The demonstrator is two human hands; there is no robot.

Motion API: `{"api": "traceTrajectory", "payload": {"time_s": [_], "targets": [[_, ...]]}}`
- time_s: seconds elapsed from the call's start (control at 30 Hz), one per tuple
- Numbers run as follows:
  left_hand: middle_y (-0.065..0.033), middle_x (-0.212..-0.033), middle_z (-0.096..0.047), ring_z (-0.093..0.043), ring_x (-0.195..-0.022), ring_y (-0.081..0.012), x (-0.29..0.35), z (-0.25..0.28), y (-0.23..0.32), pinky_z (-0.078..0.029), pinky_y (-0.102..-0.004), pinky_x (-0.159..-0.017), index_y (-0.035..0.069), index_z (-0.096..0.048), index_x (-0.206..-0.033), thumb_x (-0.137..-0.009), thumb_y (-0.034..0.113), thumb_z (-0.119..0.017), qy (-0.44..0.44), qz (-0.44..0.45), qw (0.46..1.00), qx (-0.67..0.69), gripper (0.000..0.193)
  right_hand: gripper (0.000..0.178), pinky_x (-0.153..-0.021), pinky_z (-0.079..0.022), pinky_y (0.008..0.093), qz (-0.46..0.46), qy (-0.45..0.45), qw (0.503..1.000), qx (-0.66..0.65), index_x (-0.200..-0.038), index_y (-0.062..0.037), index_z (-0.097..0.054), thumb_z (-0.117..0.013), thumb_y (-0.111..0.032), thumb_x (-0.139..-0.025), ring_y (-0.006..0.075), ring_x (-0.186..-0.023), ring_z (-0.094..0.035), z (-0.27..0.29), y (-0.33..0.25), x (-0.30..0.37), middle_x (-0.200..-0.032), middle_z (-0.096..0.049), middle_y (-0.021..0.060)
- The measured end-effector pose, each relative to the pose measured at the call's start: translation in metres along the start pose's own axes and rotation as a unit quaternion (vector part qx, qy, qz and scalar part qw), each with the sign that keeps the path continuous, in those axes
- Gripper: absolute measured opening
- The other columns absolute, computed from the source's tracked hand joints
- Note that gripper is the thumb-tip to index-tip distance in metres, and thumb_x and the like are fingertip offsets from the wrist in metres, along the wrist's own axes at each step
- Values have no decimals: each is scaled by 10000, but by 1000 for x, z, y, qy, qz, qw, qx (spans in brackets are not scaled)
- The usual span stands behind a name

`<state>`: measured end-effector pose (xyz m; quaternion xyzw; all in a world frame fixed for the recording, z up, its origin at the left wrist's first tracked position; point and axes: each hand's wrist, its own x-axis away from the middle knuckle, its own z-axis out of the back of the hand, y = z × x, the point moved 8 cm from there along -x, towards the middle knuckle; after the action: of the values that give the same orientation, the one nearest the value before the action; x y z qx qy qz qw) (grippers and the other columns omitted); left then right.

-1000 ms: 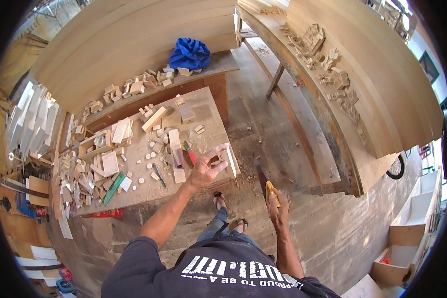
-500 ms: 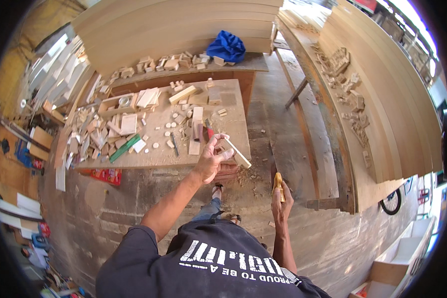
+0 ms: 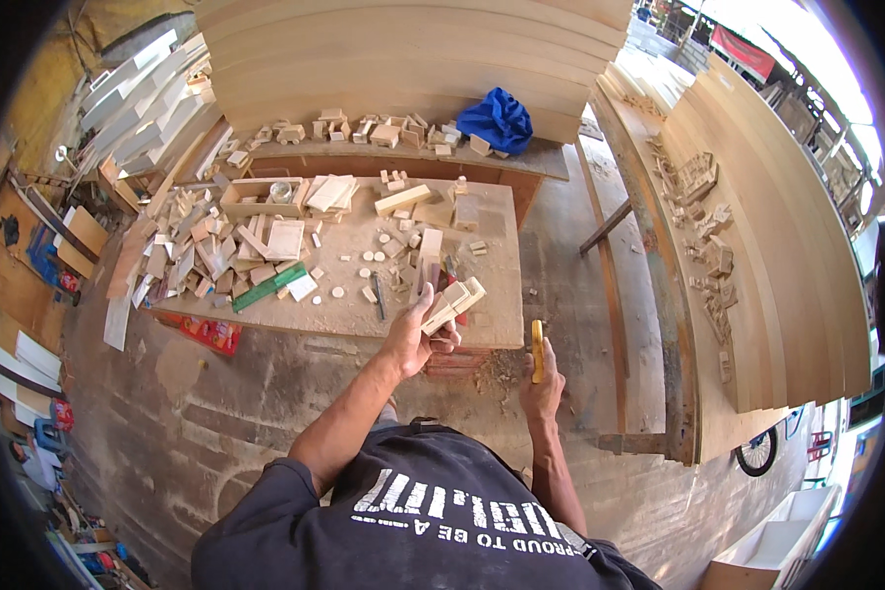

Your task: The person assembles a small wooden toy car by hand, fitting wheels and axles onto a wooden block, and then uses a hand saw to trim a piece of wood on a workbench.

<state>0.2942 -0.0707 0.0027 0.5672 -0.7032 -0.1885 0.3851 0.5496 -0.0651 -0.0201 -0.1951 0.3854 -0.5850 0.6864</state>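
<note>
The left hand (image 3: 415, 339) is gripping a small pale wooden block assembly (image 3: 454, 300), holding it over the near edge of the workbench (image 3: 492, 315). The right hand (image 3: 541, 388) is closing around a yellow-handled tool (image 3: 537, 346), just off the bench's corner.

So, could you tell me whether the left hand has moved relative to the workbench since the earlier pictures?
Cannot tell: the left hand holds a small wooden assembly at the workbench front edge throughout.

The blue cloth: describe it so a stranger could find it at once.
Start at the stack of long pale boards at the back. On the shelf below it, at the right end of a row of small wooden pieces, lies the blue cloth, crumpled, the only blue thing there.
</note>
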Motion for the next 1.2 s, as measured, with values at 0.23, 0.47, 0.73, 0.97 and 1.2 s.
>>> {"api": "traceTrajectory", "payload": {"time_s": [0.23, 0.47, 0.73, 0.97, 1.2], "targets": [[-72, -891, -701, -682, -675, -127, -19, 59, 57, -541, -236, -511, 64, -636, -1214, -1028, 542, -462, -21, 52, 998, 18, 542, 619, -635, -532, 480, 151, -34, 962, 226, -1510, -54, -335, -606, -165, -964, 376, -758, -666, -104, 0, -54, -891, -660, 189], [-82, -846, -698, -658, -654, -125, -16, 131, 119, -490, -230, -456, 63, -647, -1164, -996, 506, -566, 5, 71, 997, -27, 481, 568, -662, -518, 460, 182, -63, 938, 289, -1460, -24, -414, -605, -178, -948, 352, -772, -652, -199, 29, -77, -856, -638, 164], [-74, -804, -698, -654, -621, -135, -17, 156, 166, -429, -205, -415, 43, -694, -1071, -962, 374, -678, -47, 30, 998, -31, 349, 726, -859, -485, 465, 118, -177, 943, 255, -1498, 2, -363, -659, -228, -876, 358, -993, -610, -231, 18, -60, -1026, -612, 196], [-104, -792, -694, -674, -638, -173, -38, 150, 166, -423, -206, -393, 40, -692, -1072, -953, 305, -692, -55, 24, 998, -8, 291, 818, -851, -494, 477, 70, -169, 962, 204, -1538, -1, -273, -665, -207, -850, 388, -982, -612, -241, 29, -62, -1064, -615, 244], [-71, -829, -694, -657, -656, -127, -51, 119, 154, -410, -200, -403, 21, -692, -1154, -952, 290, -697, -27, -8, 998, -57, 337, 765, -799, -509, 458, -158, -111, 977, -95, -1486, 7, -363, -676, -235, -831, 362, -912, -632, -196, 28, -80, -1012, -641, 220]]}}
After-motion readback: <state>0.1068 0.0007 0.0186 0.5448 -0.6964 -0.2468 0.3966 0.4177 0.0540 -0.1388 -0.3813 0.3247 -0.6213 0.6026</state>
